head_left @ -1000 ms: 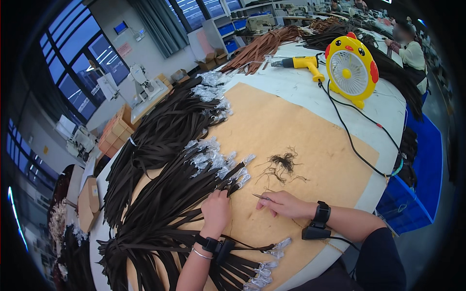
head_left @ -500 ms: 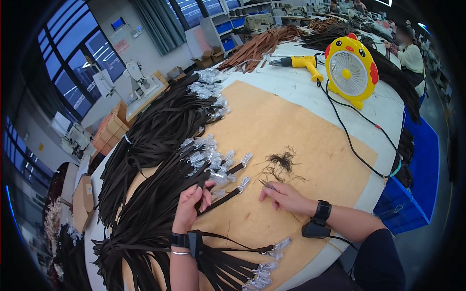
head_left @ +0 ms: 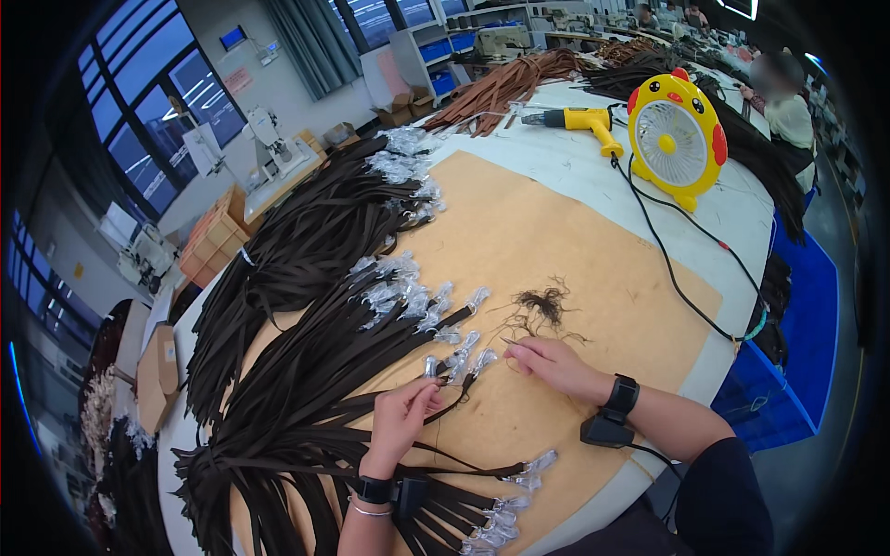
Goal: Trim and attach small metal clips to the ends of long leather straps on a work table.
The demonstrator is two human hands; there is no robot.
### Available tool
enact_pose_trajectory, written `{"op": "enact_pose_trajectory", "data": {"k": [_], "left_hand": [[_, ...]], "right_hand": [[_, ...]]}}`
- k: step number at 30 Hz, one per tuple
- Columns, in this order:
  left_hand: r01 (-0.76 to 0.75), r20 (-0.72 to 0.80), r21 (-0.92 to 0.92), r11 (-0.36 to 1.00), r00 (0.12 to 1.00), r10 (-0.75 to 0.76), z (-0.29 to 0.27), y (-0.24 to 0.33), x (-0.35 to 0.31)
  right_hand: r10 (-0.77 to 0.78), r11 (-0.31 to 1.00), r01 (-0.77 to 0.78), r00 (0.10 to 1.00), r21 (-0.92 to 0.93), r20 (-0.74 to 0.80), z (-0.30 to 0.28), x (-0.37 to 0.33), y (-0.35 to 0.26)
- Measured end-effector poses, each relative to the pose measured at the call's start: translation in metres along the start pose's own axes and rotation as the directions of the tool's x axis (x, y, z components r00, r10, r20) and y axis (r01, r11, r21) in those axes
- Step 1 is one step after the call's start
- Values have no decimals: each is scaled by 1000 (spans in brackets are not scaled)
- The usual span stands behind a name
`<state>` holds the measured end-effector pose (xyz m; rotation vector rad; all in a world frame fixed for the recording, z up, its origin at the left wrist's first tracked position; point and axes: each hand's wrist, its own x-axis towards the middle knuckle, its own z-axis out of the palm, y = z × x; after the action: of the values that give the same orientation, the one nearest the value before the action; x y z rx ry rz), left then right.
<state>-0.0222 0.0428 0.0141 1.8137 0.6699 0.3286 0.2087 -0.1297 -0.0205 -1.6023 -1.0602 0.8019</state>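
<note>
Well, left hand (head_left: 400, 419) on dark straps (head_left: 320, 371), tool (head_left: 509, 342) in right hand (head_left: 554, 364)

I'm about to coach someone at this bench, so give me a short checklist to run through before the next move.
1. Left hand on a flat black fabric strap: ok, fingertips pinched; exactly which strap, cannot tell.
2. Small pointed metal tool in right hand: ok, tip apart from left hand.
3. Tangled dark thread pile cleared: not ok, it lies just beyond right hand.
4. Bundled straps separated: not ok, many overlap.
5. Yellow-and-black heat gun switched off: cannot tell.
</note>
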Motion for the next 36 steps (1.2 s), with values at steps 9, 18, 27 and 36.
{"op": "enact_pose_trajectory", "data": {"k": [9, 18, 27, 36], "left_hand": [[-391, 138, 762, 516, 877, 460, -7, -12, 13], [-374, 23, 659, 653, 877, 480, -3, -9, 10], [-301, -379, 551, 778, 740, 555, -1, -38, 29], [-226, -423, -73, 971, 889, 175, 0, -45, 29]], "right_hand": [[-352, 723, 332, 932, -605, 90, 16, -8, -52], [-325, 647, 379, 922, -662, 209, 40, 29, -26], [-186, 450, 371, 928, -812, 322, 37, 13, -48], [-398, 463, 427, 883, -777, 248, 45, 28, -52]]}}
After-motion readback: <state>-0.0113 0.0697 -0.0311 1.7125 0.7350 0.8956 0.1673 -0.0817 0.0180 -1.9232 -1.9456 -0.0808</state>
